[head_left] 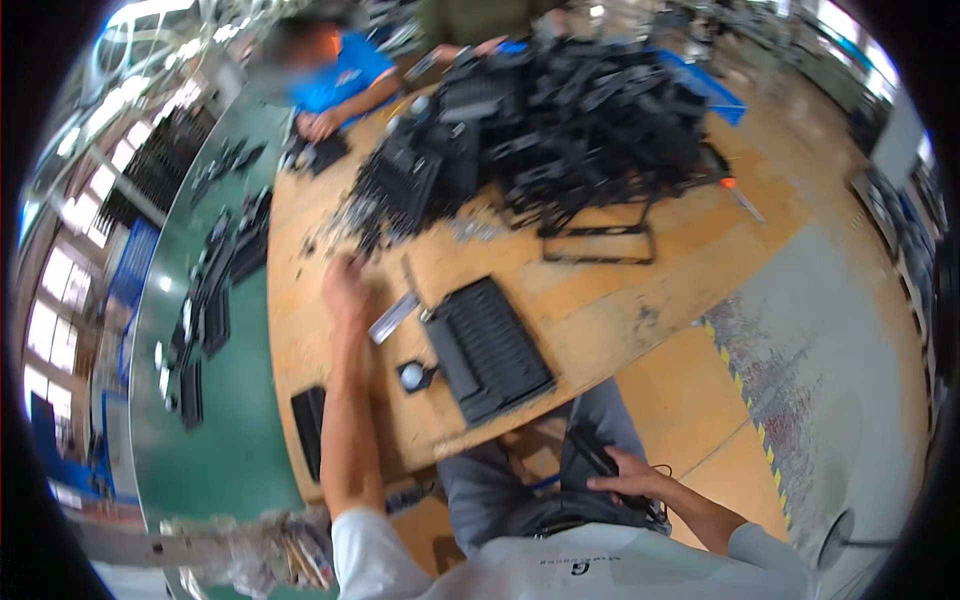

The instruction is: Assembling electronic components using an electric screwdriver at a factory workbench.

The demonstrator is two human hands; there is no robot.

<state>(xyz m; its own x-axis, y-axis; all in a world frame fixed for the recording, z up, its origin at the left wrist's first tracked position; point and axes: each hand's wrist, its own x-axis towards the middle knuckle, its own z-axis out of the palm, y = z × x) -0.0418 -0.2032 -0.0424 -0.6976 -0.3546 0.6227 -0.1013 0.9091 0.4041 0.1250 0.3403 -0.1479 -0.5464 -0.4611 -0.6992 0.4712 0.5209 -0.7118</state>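
Note:
My left hand (347, 286) reaches across the table to the near edge of a heap of small dark and silvery parts (372, 222). Its fingers are blurred, so what they hold, if anything, cannot be made out. Down by my lap, my right hand (632, 474) is closed around a black, elongated handheld tool (592, 449). In front of me lies a black ribbed plastic panel (492, 345), slightly turned. Left of it are a small black piece with a round whitish knob (412, 375) and a flat silvery strip (394, 318).
Black frames and panels form a large pile (600, 130) at the table's far side. An orange-tipped tool (742, 198) lies at right. Another black part (309, 432) rests near the left edge. A green surface (235, 420) with dark parts adjoins; a blue-shirted person (350, 80) works opposite.

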